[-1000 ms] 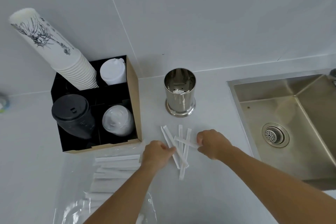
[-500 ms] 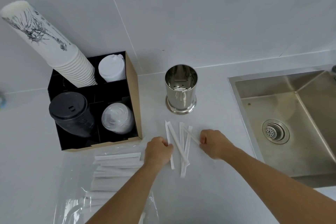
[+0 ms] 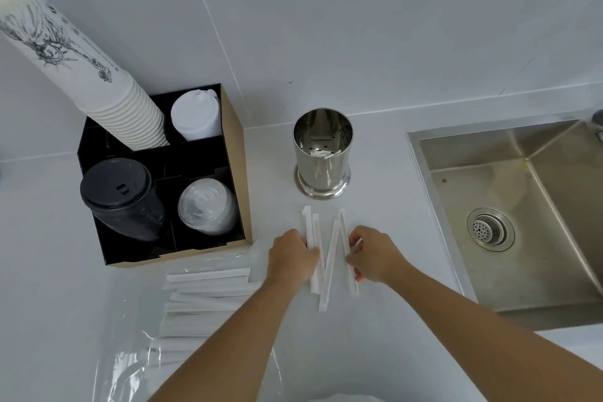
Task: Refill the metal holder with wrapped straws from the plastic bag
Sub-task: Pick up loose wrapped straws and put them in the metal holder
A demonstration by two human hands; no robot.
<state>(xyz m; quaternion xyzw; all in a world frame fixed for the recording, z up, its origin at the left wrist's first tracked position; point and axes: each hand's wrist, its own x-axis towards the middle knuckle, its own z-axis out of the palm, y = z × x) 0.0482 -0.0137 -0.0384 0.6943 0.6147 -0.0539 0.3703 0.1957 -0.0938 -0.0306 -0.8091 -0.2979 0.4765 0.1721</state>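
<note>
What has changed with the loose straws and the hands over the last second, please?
The two hands have closed in from either side: the left hand and right hand pushed the loose wrapped straws, which lay crossed and fanned, into a tighter, more nearly parallel bunch. None has been lifted off the counter. The metal holder, plastic bag, cup organizer and sink stayed put.

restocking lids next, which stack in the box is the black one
The black lid stack in the front left slot of the box. The lids behind it to the right are white, and those beside it are clear.
</note>
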